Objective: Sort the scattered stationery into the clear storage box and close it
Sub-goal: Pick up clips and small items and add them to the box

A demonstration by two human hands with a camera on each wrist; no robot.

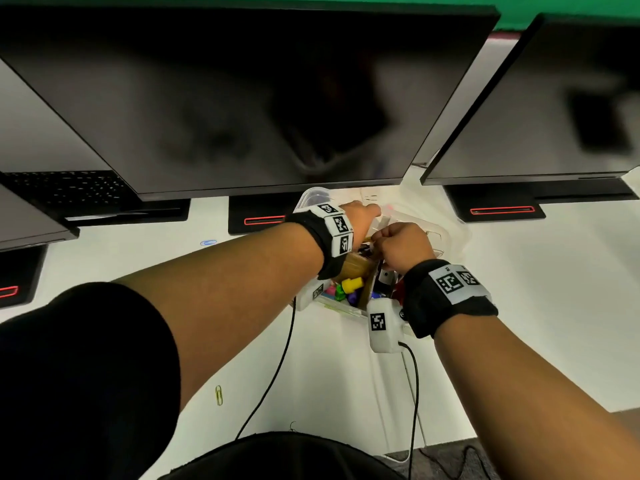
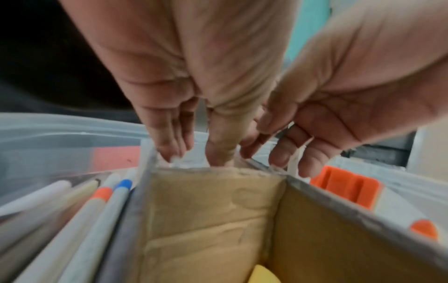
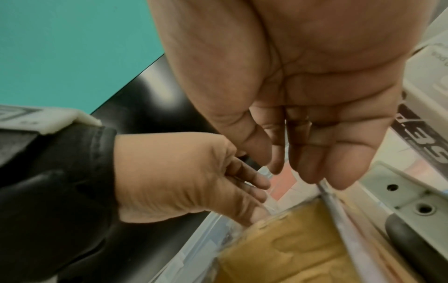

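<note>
The clear storage box stands on the white table under the middle monitor. Brown cardboard dividers split it into compartments. Several pens lie in the left one, and an orange and white item lies to the right. My left hand reaches over the far end, its straight fingers touching the divider's far wall. Close beside it, my right hand points its fingers down at the same edge. A thin white strip shows between the right fingers; whether they hold it is unclear. A yellow paper clip and a blue one lie loose on the table.
The clear lid lies right of the box. Three dark monitors overhang the back of the table, their stands on it. A keyboard sits at far left. Wrist camera cables trail toward the near edge.
</note>
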